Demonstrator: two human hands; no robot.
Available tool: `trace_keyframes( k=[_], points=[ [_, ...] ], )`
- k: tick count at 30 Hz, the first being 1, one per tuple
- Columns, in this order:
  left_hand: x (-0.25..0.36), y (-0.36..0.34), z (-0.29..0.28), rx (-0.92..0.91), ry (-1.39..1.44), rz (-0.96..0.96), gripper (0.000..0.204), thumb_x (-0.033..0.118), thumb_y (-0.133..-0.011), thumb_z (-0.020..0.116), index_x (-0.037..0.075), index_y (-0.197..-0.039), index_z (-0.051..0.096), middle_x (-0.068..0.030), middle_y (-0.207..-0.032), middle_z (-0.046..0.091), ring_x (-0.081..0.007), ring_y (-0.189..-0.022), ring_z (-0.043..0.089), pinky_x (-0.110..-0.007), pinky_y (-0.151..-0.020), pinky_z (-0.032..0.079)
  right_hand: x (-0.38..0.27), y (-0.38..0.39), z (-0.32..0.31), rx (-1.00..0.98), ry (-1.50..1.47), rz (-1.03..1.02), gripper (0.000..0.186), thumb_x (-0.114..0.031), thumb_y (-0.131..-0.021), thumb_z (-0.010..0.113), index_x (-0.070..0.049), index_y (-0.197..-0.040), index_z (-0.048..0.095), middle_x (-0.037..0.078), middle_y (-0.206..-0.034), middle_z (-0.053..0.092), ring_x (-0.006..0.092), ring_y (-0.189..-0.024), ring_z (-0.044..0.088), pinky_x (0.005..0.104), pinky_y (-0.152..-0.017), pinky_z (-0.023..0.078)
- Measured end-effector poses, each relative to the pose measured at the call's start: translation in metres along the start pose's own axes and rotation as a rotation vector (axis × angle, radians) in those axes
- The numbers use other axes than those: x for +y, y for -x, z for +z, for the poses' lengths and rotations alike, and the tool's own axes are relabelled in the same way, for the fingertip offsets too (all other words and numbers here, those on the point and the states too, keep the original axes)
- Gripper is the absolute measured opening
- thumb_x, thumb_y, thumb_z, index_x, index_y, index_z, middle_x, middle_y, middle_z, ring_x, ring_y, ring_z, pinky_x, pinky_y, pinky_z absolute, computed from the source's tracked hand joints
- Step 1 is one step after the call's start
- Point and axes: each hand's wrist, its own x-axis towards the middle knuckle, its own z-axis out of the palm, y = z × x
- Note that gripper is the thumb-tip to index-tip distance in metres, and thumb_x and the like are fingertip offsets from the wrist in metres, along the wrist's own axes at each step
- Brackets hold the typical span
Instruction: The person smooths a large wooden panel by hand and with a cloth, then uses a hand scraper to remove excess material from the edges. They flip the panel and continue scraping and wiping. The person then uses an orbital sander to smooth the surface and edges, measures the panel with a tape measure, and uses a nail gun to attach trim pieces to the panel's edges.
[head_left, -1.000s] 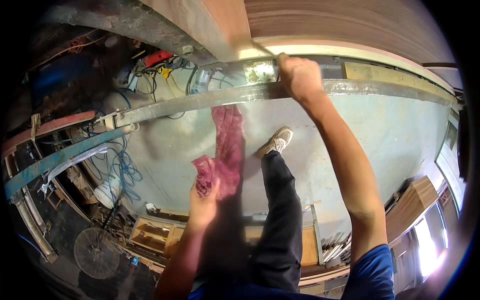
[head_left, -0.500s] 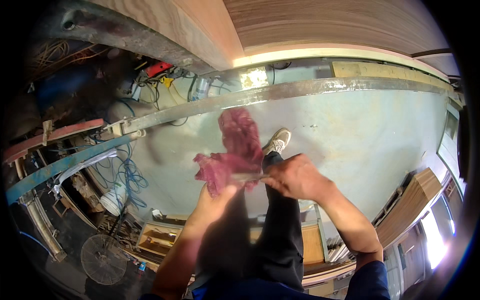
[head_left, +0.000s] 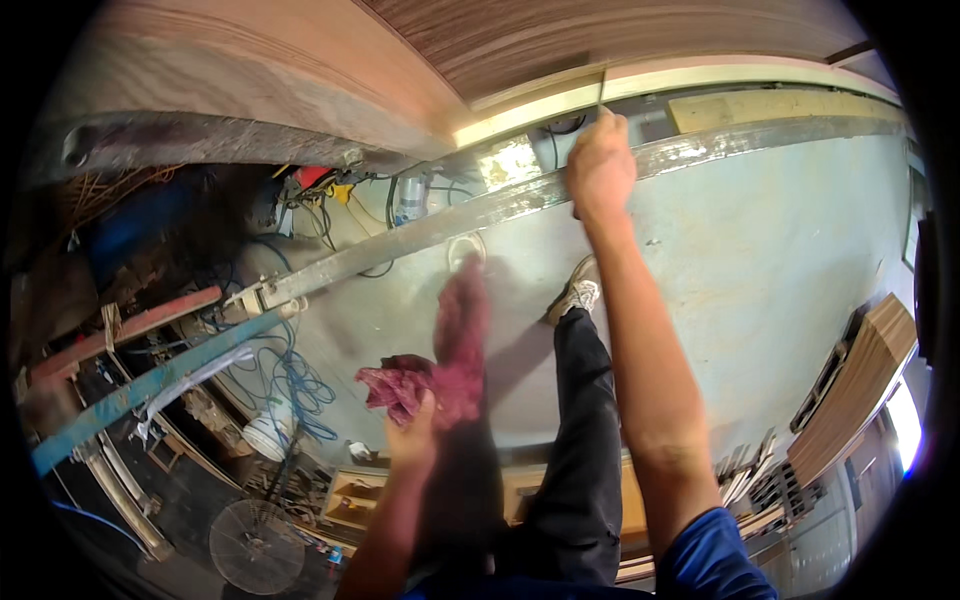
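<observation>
A crumpled dark-red rag (head_left: 459,358) hangs in front of my legs, gripped by my left hand (head_left: 410,425) near its lower end. Its far end is smeared by motion. Out ahead, my right hand (head_left: 602,165) is closed on a thin, flat-bladed tool (head_left: 602,88). The narrow blade points away from me and overlaps the pale edge strip (head_left: 690,80) of a wood-grain panel (head_left: 620,35). Whether it touches the strip I cannot tell. My fingers hide the tool's handle.
A long metal bar (head_left: 420,237) crosses between me and the panel. To the left are a blue-green rail (head_left: 160,385), tangled blue hose (head_left: 290,385), a white bucket (head_left: 268,430) and a fan (head_left: 257,545). Wooden boards (head_left: 860,390) stand at the right.
My right hand has moved forward from the rag to the panel's edge with the flat-bladed tool. The left hand has drawn slightly down with the rag.
</observation>
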Motion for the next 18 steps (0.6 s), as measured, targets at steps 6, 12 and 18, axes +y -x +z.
trace_keyframes(
  k=[6,12,18],
  points=[
    [0.002,-0.027,-0.029,-0.127,-0.102,-0.069,0.052,0.017,-0.106,0.067,0.002,-0.151,0.046,-0.0072,-0.142,0.057,-0.0199,-0.129,0.057,-0.036,-0.112,0.046,-0.105,0.067,0.037,-0.160,-0.169,0.213,0.030,-0.012,-0.101,0.052,-0.001,-0.127,0.059,0.022,-0.118,0.063,0.0477,-0.085,0.070,0.0576,-0.076,0.057],
    [0.021,-0.047,-0.040,-0.167,-0.224,0.002,0.041,0.017,-0.106,0.065,0.002,-0.143,0.054,-0.0073,-0.130,0.063,-0.0173,-0.115,0.062,-0.033,-0.096,0.051,-0.124,0.095,0.020,-0.347,-0.243,0.184,0.033,-0.009,-0.096,0.056,-0.002,-0.128,0.060,0.023,-0.118,0.064,0.0461,-0.090,0.071,0.0549,-0.078,0.057],
    [0.054,-0.065,-0.036,-0.087,-0.125,0.159,0.045,0.021,-0.108,0.065,-0.002,-0.144,0.051,-0.0104,-0.138,0.060,-0.0203,-0.126,0.057,-0.036,-0.110,0.045,-0.082,0.163,-0.103,-0.693,-0.504,0.063,0.020,-0.022,-0.101,0.064,-0.002,-0.096,0.065,0.021,-0.091,0.065,0.0449,-0.076,0.064,0.0516,-0.065,0.050]
  ],
)
